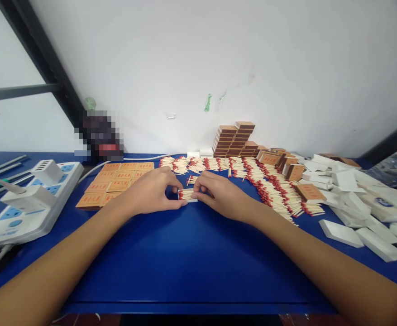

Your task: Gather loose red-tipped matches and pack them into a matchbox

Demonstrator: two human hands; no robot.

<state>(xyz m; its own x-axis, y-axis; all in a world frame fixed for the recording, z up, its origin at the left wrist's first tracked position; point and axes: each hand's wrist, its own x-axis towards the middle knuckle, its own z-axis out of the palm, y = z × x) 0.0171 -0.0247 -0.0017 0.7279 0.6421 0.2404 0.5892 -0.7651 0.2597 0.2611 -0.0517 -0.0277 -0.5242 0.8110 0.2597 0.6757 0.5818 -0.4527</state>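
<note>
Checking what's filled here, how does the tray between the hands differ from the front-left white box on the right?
The tray holds matches; the white box shows a plain upper face. The tray sits between the left hand and right hand; the white box lies apart from both. Both have white surfaces.

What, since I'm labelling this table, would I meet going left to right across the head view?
White power strip, flat-laid orange matchboxes, left hand, match-filled tray, right hand, scattered white trays.
</note>
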